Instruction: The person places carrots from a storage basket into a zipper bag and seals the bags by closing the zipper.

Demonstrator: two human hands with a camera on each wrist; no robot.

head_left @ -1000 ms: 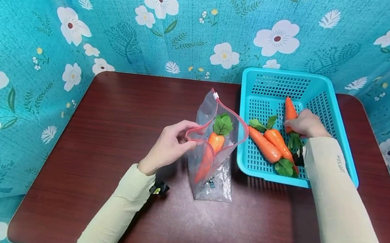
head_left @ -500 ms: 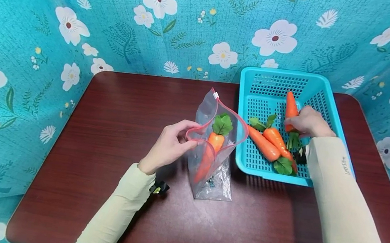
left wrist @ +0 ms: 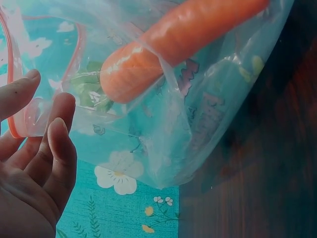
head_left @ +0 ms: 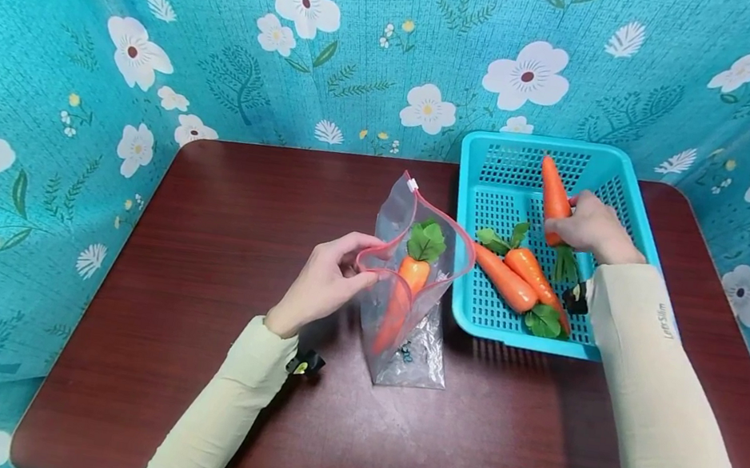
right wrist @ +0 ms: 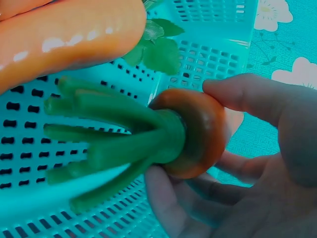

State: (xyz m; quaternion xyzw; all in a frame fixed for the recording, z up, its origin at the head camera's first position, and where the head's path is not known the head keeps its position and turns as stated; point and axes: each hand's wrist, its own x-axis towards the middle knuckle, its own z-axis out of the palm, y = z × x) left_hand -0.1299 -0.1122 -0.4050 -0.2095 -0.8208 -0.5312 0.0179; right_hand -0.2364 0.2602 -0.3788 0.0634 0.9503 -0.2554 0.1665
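The right hand (head_left: 583,226) has lifted its orange toy carrot with green stalks (head_left: 554,196) higher than a second ago; back then it lay low in the turquoise perforated plastic basket (head_left: 630,203), now its tip rises toward the basket's far wall. Fingers and thumb are wrapped round the thick end, as the right wrist view shows clearly (right wrist: 190,131). The left hand (head_left: 324,279) hasn't budged: it pinches the red-edged rim of the clear plastic zip bag (head_left: 405,327), holding the mouth open. The bag stands upright on the dark red-brown wooden table (head_left: 199,240), just left of the basket.

Hard to see: the hand covers the middle of the held carrot in the head view, and the wrist view cuts off everything but its top and stalks. The bagged orange carrot (head_left: 402,295) is blurred behind plastic, and its tip is lost in the folds.

The held carrot's long axis runs away from the person, tip pointing far and slightly left, stalks toward the wrist. The bagged carrot stands leaves up. Two more orange carrots with green leaves (head_left: 521,276) lie diagonally on the basket floor.
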